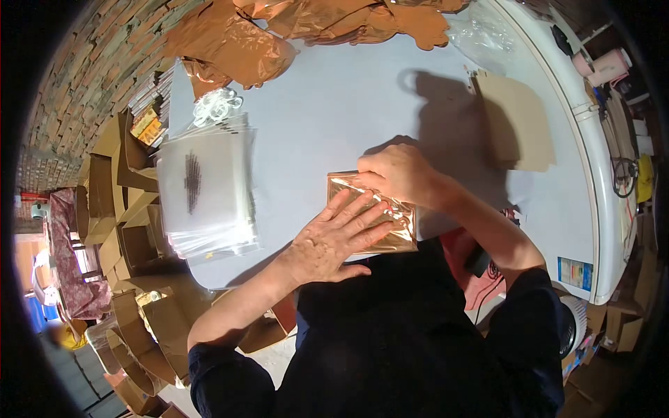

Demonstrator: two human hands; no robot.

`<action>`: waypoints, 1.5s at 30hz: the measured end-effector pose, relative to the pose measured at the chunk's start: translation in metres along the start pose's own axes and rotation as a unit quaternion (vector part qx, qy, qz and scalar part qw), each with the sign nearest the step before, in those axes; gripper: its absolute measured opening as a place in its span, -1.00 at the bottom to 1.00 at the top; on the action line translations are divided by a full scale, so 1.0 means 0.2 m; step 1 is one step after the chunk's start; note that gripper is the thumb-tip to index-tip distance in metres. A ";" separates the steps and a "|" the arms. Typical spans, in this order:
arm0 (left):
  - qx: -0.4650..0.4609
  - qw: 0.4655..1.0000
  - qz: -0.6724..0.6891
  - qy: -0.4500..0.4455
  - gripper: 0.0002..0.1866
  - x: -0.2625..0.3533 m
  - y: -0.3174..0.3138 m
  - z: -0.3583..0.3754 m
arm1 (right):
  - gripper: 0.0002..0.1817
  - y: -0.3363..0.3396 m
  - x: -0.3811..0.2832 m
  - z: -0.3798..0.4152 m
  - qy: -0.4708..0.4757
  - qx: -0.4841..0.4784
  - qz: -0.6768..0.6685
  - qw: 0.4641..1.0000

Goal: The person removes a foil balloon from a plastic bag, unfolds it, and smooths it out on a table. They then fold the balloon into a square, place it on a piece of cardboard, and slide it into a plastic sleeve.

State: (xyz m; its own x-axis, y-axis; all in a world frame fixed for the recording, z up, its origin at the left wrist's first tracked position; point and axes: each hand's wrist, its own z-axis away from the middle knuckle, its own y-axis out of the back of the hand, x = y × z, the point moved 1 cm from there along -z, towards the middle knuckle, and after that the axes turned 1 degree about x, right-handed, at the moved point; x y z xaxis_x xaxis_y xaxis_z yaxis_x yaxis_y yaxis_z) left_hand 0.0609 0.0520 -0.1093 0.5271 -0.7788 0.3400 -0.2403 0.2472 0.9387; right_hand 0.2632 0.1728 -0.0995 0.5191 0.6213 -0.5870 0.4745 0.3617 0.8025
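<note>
A flat, square packet in shiny copper-coloured foil lies near the front edge of the table, against my body. My left hand rests flat across its left and middle part, fingers spread. At the packet's upper edge, my right hand is closed, its fingers curled at the foil; the exact grip under the fingers is hidden. To the left lies a stack of clear plastic sleeves with a dark printed mark. A bundle of white cord or bands sits just beyond the stack.
Copper-coloured foil sheets are heaped along the far edge, beside crumpled clear plastic. Flat cardboard pieces lie on the right of the pale table. Open cardboard boxes crowd the left side, near a brick wall.
</note>
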 end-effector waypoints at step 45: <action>-0.002 1.000 -0.011 0.008 0.01 0.02 0.00 0.01 | 0.06 -0.08 -0.14 0.63 0.012 0.043 0.163 0.986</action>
State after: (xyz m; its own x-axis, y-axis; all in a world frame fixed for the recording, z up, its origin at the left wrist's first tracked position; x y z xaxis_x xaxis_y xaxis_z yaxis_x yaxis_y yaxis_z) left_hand 0.0620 0.0478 -0.1072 0.5448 -0.7753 0.3194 -0.2252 0.2317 0.9464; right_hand 0.3308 0.0613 -0.1097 0.6379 0.7112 -0.2955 0.3435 0.0807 0.9357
